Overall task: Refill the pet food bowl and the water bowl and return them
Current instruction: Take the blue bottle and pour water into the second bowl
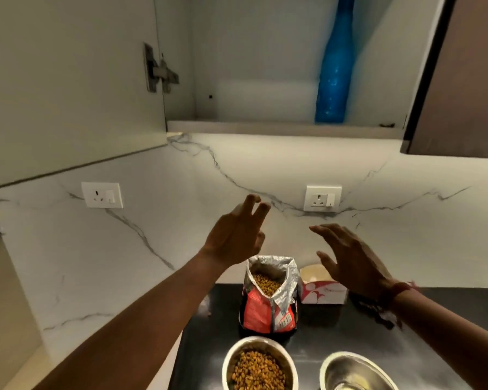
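Note:
A steel bowl (228,361) full of brown kibble sits at the front of the black counter (335,333). To its right stands a second steel bowl (358,367) with no kibble in it. Behind them an open red food bag (266,311) with a silver lining stands upright, kibble visible inside. My left hand (234,235) is raised above the bag, fingers apart, holding nothing. Up on the right, my right hand (350,257) is also spread and free, a red thread at its wrist.
A small white and pink box (323,291) stands right of the bag. Above, a wall cabinet (279,128) is open with a tall blue bottle (333,68) inside; its door (68,80) hangs at the left. Two wall sockets (102,195) (323,198) sit on the marble backsplash.

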